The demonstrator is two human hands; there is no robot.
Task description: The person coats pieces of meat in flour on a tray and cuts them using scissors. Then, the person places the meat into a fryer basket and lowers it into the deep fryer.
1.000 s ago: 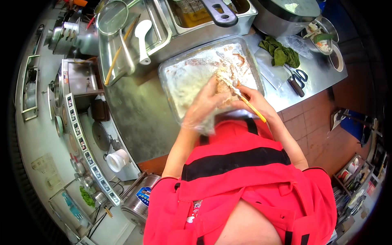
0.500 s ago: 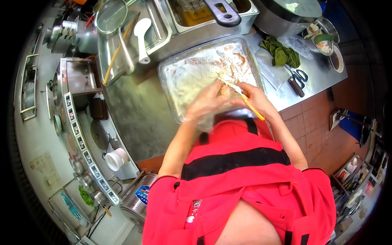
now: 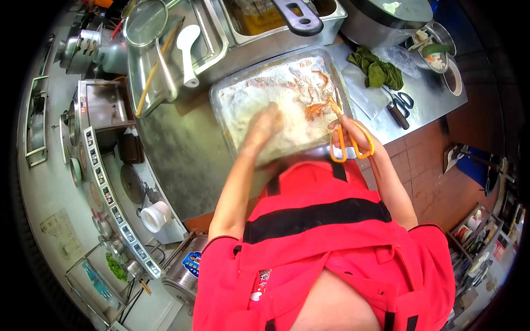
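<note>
A rectangular metal tray (image 3: pixel 217 115) lies in front of me, spread with white flour (image 3: pixel 240 102). Orange-brown coated pieces (image 3: pixel 316 112), which look like meat, sit in the flour toward the tray's right side. My left hand (image 3: pixel 264 128) is down in the flour at mid-tray; its fingers are blurred and partly hidden. At the tray's right edge, my right hand (image 3: pixel 358 131) grips orange-handled scissors (image 3: pixel 342 144). Their loops point toward my body, and the tips reach over the tray beside the coated pieces.
Behind the tray stand a metal pan of oil (image 3: pixel 256 22) and a rack with a strainer (image 3: pixel 145 25) and white rice paddle (image 3: pixel 188 52). To the right lie a green cloth (image 3: pixel 377 67), dark-handled scissors (image 3: pixel 398 110) and bowls (image 3: pixel 437 58). A stove (image 3: pixel 113 207) is at left.
My left hand has moved left, away from the right hand and down into the flour. My right hand has turned, so the scissors' loops now show apart.
</note>
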